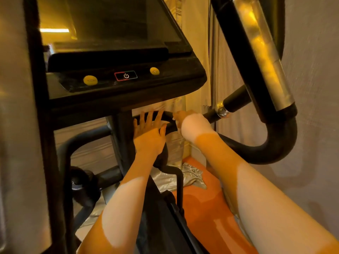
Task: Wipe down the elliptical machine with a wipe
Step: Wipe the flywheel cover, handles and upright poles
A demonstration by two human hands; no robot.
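Note:
The elliptical's black console has a dark screen, two yellow buttons and a power button. Under it a black handlebar runs right from the centre post. My left hand lies flat on the post and bar, fingers spread and holding nothing. My right hand is curled over the bar just to its right. A thin pale strip, seemingly the wipe, shows on the bar between the hands and runs under my right fingers; most of it is hidden.
A thick black and silver moving arm curves down at the right, close to the grey wall. Pale curtains hang behind the machine. Orange floor and a crumpled silver cloth lie below.

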